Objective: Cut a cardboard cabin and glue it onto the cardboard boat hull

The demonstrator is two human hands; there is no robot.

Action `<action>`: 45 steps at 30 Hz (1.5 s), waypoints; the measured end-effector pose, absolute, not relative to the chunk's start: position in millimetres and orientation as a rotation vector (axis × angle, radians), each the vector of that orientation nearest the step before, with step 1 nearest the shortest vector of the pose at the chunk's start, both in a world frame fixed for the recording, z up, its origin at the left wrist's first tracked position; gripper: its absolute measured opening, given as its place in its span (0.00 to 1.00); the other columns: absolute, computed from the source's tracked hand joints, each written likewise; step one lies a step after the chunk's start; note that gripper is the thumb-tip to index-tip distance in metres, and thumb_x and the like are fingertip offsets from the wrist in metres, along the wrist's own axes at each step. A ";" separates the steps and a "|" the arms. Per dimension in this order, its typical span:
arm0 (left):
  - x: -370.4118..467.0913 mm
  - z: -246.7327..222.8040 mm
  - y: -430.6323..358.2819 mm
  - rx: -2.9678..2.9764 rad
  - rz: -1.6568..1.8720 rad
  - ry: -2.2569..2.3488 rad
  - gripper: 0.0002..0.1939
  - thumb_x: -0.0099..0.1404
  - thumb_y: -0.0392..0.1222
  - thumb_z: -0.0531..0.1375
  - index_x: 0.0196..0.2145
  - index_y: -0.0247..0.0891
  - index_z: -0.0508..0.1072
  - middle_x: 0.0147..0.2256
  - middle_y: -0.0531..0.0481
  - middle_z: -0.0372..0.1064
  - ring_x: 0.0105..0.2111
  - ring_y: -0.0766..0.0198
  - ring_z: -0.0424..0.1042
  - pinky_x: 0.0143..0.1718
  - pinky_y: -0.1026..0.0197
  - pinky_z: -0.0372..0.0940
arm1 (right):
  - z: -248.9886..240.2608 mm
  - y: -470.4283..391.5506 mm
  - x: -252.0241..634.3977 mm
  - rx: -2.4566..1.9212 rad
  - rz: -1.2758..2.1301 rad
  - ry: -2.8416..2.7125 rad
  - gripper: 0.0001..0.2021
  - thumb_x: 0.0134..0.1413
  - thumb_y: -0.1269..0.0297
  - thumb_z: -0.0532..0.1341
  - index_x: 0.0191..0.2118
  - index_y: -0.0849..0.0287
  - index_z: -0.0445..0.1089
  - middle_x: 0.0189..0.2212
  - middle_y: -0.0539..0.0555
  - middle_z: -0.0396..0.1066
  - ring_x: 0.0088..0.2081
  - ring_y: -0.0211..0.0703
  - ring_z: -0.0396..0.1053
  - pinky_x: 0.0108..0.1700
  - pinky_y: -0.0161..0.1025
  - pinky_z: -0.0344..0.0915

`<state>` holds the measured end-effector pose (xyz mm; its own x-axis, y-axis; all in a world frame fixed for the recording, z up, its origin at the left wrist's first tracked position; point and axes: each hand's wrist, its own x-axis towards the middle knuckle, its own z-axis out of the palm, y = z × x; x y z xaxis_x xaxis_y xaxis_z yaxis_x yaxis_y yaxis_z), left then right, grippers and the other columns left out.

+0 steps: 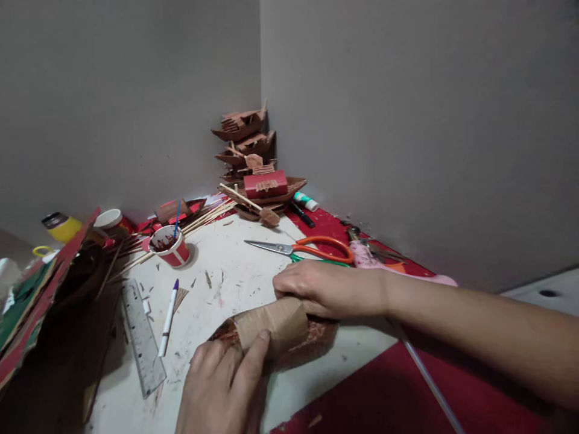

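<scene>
Evidently, we find both hands at work on a small brown boat (323, 340), which sits on the white board (226, 265) nearest the wearer, an arched cardboard cover (274, 319) over its middle. The left hand (221, 383) rests its thumb on the cover and bends its fingers at the boat's left end; the fingertips are hidden, so we cannot tell whether they clamp anything. The right hand (323, 289) is curled at the cover's right end, its fingertips likewise concealed, and we cannot tell what it is closed on. We note that the bottom of the view cuts off the left wrist. A thin pale rod (429, 380) runs out from beneath the right forearm, its upper end lost there. Just beyond the right hand lie scissors (289, 247), their green handle partly covered. Behind the forearm we record a pink item (366, 256) that we cannot identify. To the left lie a ruler (142, 340) and a white marker (168, 322), with a stained paper cup (174, 250) farther back. Leaning cardboard (45, 313) is cropped at the left edge. In the corner stand stacked boats (246, 150); the lower ones overlap too closely to count.
</scene>
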<state>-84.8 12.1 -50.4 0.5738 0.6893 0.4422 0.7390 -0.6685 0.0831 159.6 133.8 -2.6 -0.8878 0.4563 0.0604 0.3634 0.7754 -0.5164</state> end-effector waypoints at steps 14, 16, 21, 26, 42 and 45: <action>-68.0 -50.6 13.9 -2.642 -0.990 -1.149 0.17 0.68 0.34 0.49 0.52 0.35 0.67 0.28 0.50 0.74 0.26 0.57 0.70 0.28 0.55 0.64 | -8.9 128.7 157.8 -0.653 0.899 -2.810 0.04 0.56 0.73 0.53 0.32 0.60 0.63 0.30 0.55 0.69 0.32 0.41 0.66 0.34 0.35 0.60; -66.9 -49.8 13.5 -2.627 -1.028 -1.146 0.16 0.68 0.34 0.50 0.51 0.36 0.67 0.29 0.50 0.76 0.27 0.57 0.72 0.28 0.55 0.65 | -10.4 128.2 158.1 -0.625 0.894 -2.789 0.05 0.57 0.73 0.52 0.32 0.59 0.63 0.30 0.55 0.70 0.32 0.41 0.67 0.34 0.35 0.60; -65.3 -47.2 12.2 -2.594 -1.040 -1.155 0.16 0.68 0.30 0.49 0.51 0.36 0.67 0.28 0.51 0.77 0.25 0.57 0.73 0.28 0.55 0.67 | -13.3 127.7 160.6 -0.605 0.916 -2.726 0.04 0.59 0.72 0.53 0.34 0.59 0.63 0.30 0.56 0.71 0.32 0.41 0.68 0.35 0.36 0.62; -66.8 -50.8 13.3 -2.644 -1.000 -1.177 0.19 0.64 0.30 0.50 0.52 0.35 0.67 0.31 0.46 0.77 0.27 0.55 0.73 0.27 0.53 0.68 | -12.1 127.5 161.9 -0.618 0.886 -2.740 0.05 0.57 0.74 0.52 0.34 0.59 0.62 0.30 0.56 0.71 0.31 0.41 0.67 0.32 0.35 0.61; -84.1 -38.9 14.4 -2.774 -0.956 -1.352 0.33 0.65 0.34 0.59 0.65 0.37 0.54 0.47 0.40 0.72 0.39 0.56 0.70 0.39 0.54 0.68 | -1.0 134.5 156.1 -0.673 0.944 -2.764 0.12 0.43 0.82 0.56 0.32 0.58 0.58 0.26 0.46 0.60 0.28 0.35 0.59 0.29 0.31 0.52; -84.8 -37.4 14.3 -2.768 -0.920 -1.368 0.33 0.66 0.36 0.58 0.65 0.42 0.53 0.48 0.41 0.72 0.39 0.56 0.70 0.40 0.53 0.68 | 2.5 131.9 156.5 -0.702 0.934 -2.777 0.13 0.43 0.82 0.56 0.31 0.58 0.57 0.25 0.46 0.59 0.27 0.35 0.57 0.28 0.31 0.51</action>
<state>-84.8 14.3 -37.4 0.4771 0.7514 0.4558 0.7054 -0.6368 0.3114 156.5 131.9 2.5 -0.8837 0.4674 -0.0252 0.3877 0.7007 -0.5989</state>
